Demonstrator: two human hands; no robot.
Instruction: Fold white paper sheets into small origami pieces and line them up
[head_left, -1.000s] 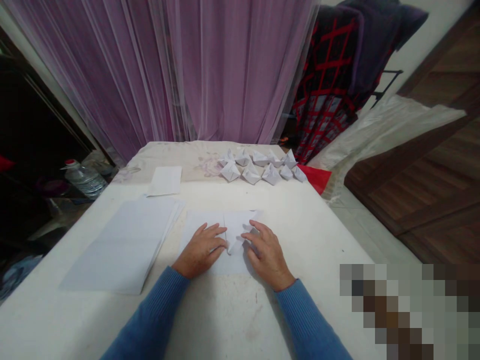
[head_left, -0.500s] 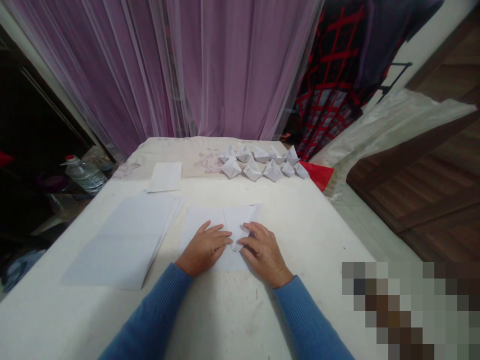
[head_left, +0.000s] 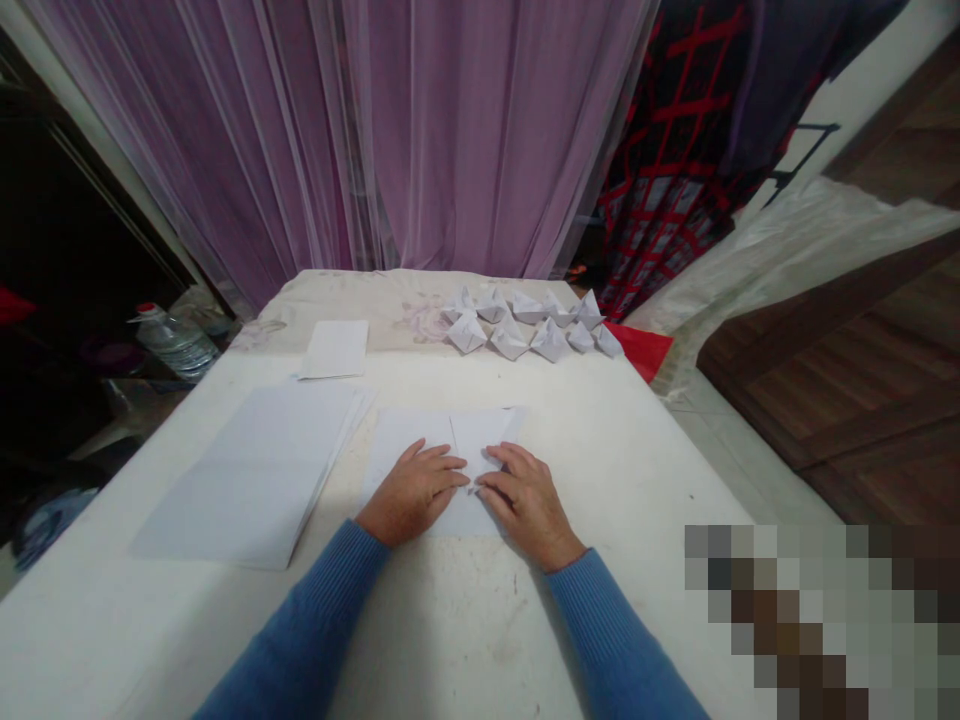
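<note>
A white sheet of paper point(head_left: 401, 430) lies flat on the table, with a folded paper piece point(head_left: 484, 425) on top of it. A crease or edge runs down the middle of the folded piece toward my fingers. My left hand point(head_left: 414, 492) rests on the paper from the left, fingers stretched out and pressing down. From the right, my right hand point(head_left: 529, 500) has its thumb and forefinger brought together on the lower part of the folded paper. The fingertips of both hands almost meet, and they cover the paper's lower tip.
A stack of large white sheets point(head_left: 247, 480) lies at the left, with a smaller paper stack point(head_left: 335, 348) behind it. Several folded paper boats point(head_left: 510, 338) stand in two rows at the back right, near a red item point(head_left: 641, 347). The white-covered table point(head_left: 600, 450) carries everything.
The fingertips have come slightly closer together over the folded paper, and its lower tip is now more covered. The whole view has shifted a little.
</note>
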